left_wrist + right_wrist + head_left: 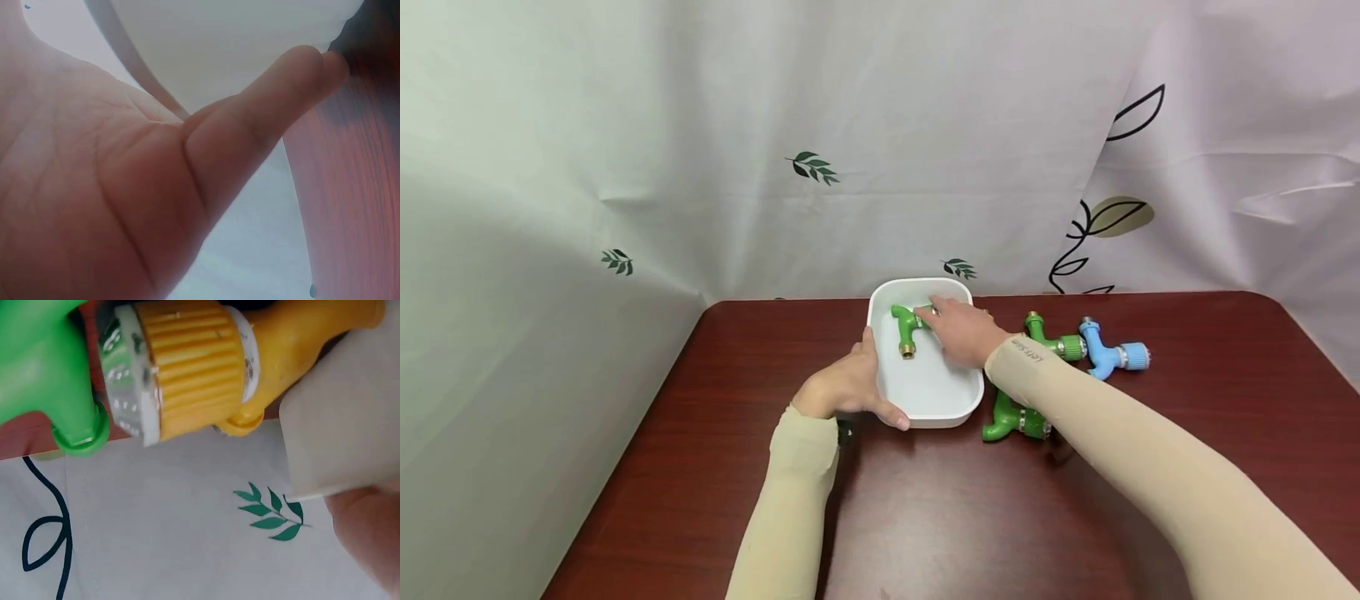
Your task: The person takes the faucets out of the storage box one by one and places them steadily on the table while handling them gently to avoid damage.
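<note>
A white tray (pixel 928 392) stands at the table's back edge. Inside it lies a green tap (pixel 906 329) with a brass threaded end. My right hand (pixel 962 329) reaches over the tray's right rim and pinches the tap's knob end, which the fingers partly cover. My left hand (pixel 846 383) rests against the tray's left front corner, fingers straight along the side wall and thumb along the front. In the left wrist view, the fingers (pixel 269 106) lie against the tray's outer wall. The right wrist view shows only part of the right hand (pixel 369 531), beside the tray wall.
Right of the tray lie a green tap (pixel 1067 346), a blue tap (pixel 1105 357) and another green tap (pixel 1011 421) nearer the front. A yellow tap (pixel 200 369) shows close up in the right wrist view; the right arm mostly hides it from the head view. Patterned cloth hangs behind.
</note>
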The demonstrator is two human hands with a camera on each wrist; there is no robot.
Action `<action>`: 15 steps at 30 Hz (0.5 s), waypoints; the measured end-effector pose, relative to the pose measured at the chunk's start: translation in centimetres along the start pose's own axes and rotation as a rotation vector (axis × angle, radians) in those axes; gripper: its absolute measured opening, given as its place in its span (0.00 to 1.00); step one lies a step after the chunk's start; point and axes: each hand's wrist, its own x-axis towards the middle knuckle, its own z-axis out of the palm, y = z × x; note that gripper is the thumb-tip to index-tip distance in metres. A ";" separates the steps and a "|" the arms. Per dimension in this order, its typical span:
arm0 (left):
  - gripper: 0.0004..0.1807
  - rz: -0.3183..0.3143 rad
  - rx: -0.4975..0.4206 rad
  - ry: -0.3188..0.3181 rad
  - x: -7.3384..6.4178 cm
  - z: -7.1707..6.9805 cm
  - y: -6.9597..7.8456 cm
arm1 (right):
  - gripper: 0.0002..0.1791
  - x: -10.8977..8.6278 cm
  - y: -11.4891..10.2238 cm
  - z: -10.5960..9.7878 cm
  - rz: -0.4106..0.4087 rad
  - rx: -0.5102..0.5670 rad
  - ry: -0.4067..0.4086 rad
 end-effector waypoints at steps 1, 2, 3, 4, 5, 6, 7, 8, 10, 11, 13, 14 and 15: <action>0.89 -0.003 0.006 -0.002 0.0 0.0 0.0 | 0.39 0.1 0.0 0.1 0.001 -0.017 -0.007; 0.89 -0.004 0.007 -0.002 0.0 0.0 0.0 | 0.38 0.1 0.0 0.2 0.001 -0.028 -0.008; 0.89 -0.004 0.010 -0.003 0.0 0.1 0.0 | 0.38 0.2 0.0 0.3 0.000 -0.036 -0.002; 0.89 -0.005 0.013 -0.002 0.1 0.1 0.0 | 0.36 0.1 0.0 0.4 0.001 -0.037 0.008; 0.88 -0.004 0.012 -0.001 0.1 0.1 0.0 | 0.35 0.2 0.1 0.5 -0.001 -0.029 0.025; 0.88 -0.006 0.014 -0.001 0.1 0.1 0.0 | 0.33 0.1 0.1 0.6 -0.003 -0.017 0.043; 0.88 -0.005 0.010 0.001 0.1 0.1 0.0 | 0.32 0.1 0.1 0.7 -0.004 -0.001 0.060; 0.88 -0.005 0.009 0.001 0.1 0.1 0.0 | 0.31 0.1 0.2 0.7 -0.008 0.014 0.078; 0.88 -0.004 0.004 0.001 0.1 0.1 0.0 | 0.28 0.1 0.2 0.8 -0.016 0.044 0.102; 0.88 -0.001 0.001 0.001 0.0 0.1 0.0 | 0.27 0.1 0.2 0.8 -0.022 0.057 0.111; 0.87 0.008 -0.011 0.002 0.0 0.1 -0.1 | 0.26 0.0 0.2 0.8 -0.034 0.077 0.125; 0.87 0.008 -0.014 0.001 0.0 0.1 -0.1 | 0.25 0.0 0.2 0.9 -0.041 0.083 0.130; 0.87 0.010 -0.017 0.001 0.0 0.1 -0.1 | 0.25 0.1 0.2 0.9 -0.047 0.088 0.133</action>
